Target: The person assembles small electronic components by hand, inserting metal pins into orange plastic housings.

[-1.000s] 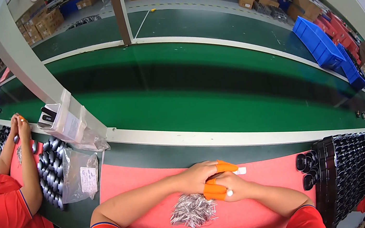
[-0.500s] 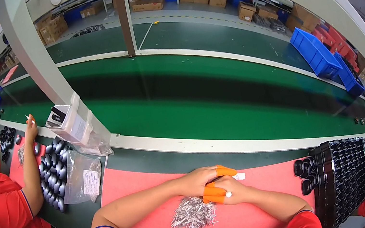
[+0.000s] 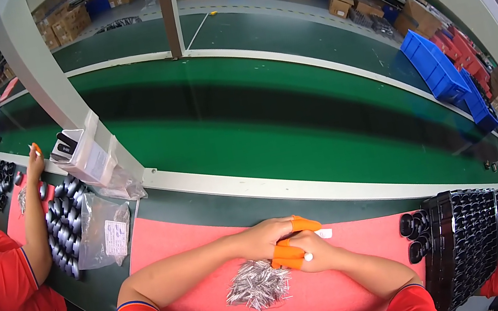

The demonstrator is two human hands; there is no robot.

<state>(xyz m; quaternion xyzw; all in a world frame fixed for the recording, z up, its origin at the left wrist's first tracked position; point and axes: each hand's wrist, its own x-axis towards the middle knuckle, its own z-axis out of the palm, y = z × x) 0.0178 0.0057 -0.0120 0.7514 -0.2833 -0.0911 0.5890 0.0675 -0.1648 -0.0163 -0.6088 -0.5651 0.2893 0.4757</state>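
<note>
My left hand [image 3: 268, 237] and my right hand [image 3: 316, 251] meet over the pink mat [image 3: 177, 241], both with orange finger covers, fingers closed and pressed together. What they hold, if anything, is hidden by the fingers. A small white tip [image 3: 308, 257] shows at the right hand; I cannot make out what it belongs to. A small white piece [image 3: 324, 233] sticks out just beyond the fingers. Below my hands, close to my body, lies a loose pile of thin silvery metal pins [image 3: 257, 285].
Several black rounded parts [image 3: 415, 236] stand right of the mat, beside stacked black trays [image 3: 468, 243]. To the left are a clear plastic bag [image 3: 99, 232], black-and-silver parts [image 3: 64, 231] and a co-worker's arm [image 3: 34, 210]. Ahead runs a green conveyor belt [image 3: 242, 116] behind a white rail [image 3: 268, 189].
The view has shifted slightly. My hands stay together over the mat with almost the same grip. The co-worker's raised hand at left has shifted a little.
</note>
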